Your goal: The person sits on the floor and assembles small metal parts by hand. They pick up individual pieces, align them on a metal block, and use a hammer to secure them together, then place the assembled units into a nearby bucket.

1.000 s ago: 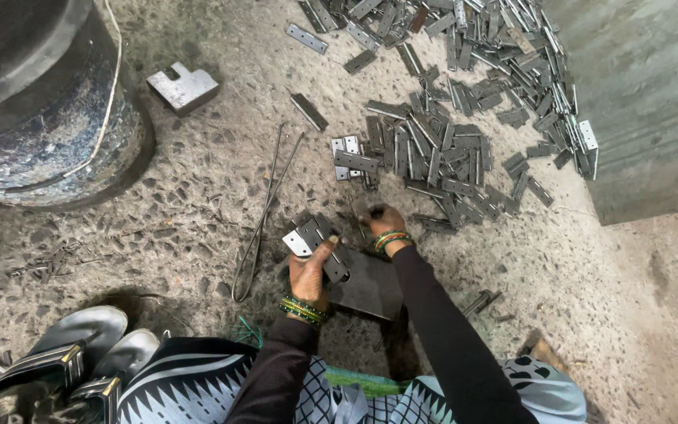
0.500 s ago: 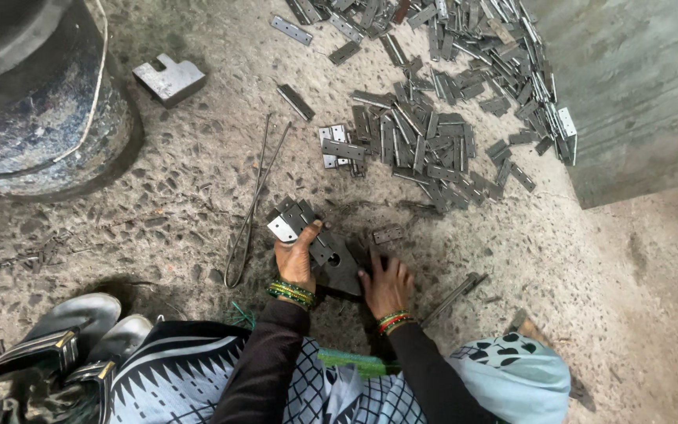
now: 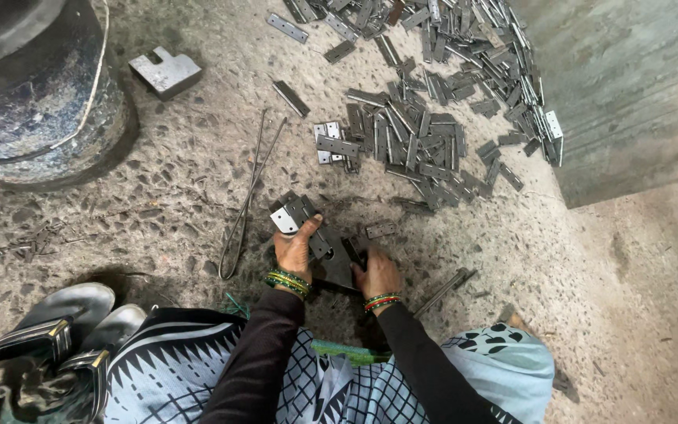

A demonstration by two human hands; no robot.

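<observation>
Grey metal hinge plates, fanned, floor-level.

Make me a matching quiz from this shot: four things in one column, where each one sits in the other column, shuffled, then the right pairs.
Things:
1. pile of hinges
2. notched metal block
3. bent wire rod
4. sandals

Places:
A. bottom left corner, beside the patterned cloth
B. top left, next to the dark round drum
C. on the floor left of the left hand, running up and down
D. spread across the top, along the concrete slab

Pairs: 1-D, 2-B, 3-C, 4-A
</observation>
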